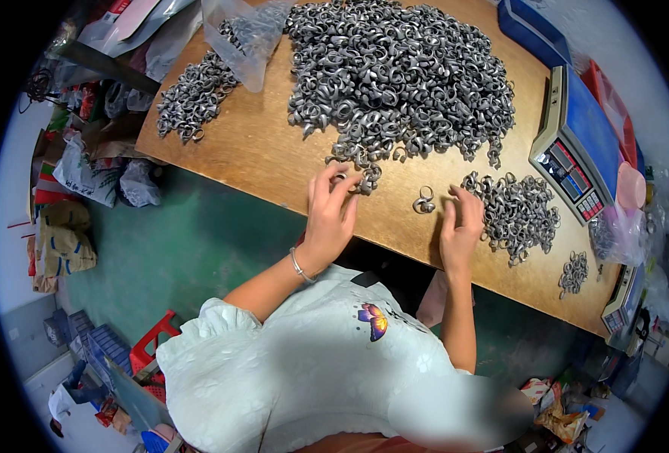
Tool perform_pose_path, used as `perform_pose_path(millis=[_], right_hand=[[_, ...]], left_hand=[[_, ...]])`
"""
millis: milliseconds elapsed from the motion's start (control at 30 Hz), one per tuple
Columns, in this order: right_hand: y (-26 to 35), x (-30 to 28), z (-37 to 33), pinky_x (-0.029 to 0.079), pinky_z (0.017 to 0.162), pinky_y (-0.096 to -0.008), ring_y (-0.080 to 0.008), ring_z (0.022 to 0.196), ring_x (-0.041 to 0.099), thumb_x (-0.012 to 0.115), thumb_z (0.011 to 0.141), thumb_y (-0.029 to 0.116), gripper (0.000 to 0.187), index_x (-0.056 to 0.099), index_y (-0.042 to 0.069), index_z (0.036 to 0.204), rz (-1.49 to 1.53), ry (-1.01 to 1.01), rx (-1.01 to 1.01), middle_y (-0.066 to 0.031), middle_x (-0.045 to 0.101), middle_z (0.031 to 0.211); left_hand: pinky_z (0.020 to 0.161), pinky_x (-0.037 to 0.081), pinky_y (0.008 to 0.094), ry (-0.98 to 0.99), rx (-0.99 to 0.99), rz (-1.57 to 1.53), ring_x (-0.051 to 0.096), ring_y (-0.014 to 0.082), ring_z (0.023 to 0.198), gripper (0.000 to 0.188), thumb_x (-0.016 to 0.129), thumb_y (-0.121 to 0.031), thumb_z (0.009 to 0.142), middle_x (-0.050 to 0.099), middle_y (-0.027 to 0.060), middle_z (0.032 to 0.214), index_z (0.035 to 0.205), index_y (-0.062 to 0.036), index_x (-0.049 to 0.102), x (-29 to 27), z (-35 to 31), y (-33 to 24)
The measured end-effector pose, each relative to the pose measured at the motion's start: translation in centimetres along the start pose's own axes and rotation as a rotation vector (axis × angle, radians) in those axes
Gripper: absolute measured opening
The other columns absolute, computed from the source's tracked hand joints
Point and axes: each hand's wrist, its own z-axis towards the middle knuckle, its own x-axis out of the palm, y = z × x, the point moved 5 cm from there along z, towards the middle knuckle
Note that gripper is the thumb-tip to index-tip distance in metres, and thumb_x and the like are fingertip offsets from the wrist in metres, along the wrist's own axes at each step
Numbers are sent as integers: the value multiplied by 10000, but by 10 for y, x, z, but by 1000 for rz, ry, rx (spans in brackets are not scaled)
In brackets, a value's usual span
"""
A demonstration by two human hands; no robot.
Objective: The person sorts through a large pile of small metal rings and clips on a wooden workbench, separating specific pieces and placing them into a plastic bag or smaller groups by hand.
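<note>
On the wooden table a large heap of grey metal rings [395,83] spreads in front of me. At its near edge my left hand [329,219] has its thumb and fingers closed around a ring [340,177], beside a few loose rings [369,180]. My right hand [461,230] is held just above the table, thumb and forefinger apart, with nothing visible between them. Between the hands lies a small cluster of rings [424,201]. Right beside my right hand is a medium pile of rings [517,215].
A clear plastic bag [247,49] lies by a smaller ring pile [191,98] at the left. On the right are a blue-topped digital scale [576,143], a blue tray [534,34], a red bin [608,109] and a little ring pile [574,273]. A red stool [153,347] stands behind left.
</note>
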Motion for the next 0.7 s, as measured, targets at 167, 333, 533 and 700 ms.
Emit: perform_pose_path(millis=[167, 333, 533, 700], right_hand=[[21, 7, 1, 346, 944, -418, -302, 1120, 463, 622, 801, 27, 219, 626, 38, 1020, -171, 233, -168, -94, 555, 1137], [12, 7, -3, 353, 920, -401, -297, 1070, 499, 659, 771, 33, 173, 611, 23, 937, -194, 189, -215, -105, 569, 1084], [3, -6, -6, 424, 821, -380, -304, 945, 561, 613, 788, -26, 96, 595, 0, 878, 85, 60, -47, -135, 600, 971], [-18, 9, -23, 489, 738, -262, -165, 900, 582, 502, 926, 58, 265, 455, -5, 1179, 1157, 158, 596, -115, 591, 1037]], left_hand=[[875, 436, 376, 227, 97, -152, 513, 313, 1018, 330, 644, 38, 766, 545, 133, 1100, 1088, -8, 592, 22, -11, -20], [904, 412, 392, 317, 173, -53, 489, 329, 1053, 376, 631, -5, 784, 528, 145, 1129, 1152, -15, 555, 52, 1, -29], [828, 451, 386, 350, 196, -80, 541, 321, 944, 274, 632, -16, 791, 571, 135, 1006, 1062, 5, 592, 75, 11, -20], [706, 499, 307, 349, -65, -374, 622, 203, 811, 223, 619, 15, 815, 635, 91, 877, 1038, 23, 613, 70, 16, -13]])
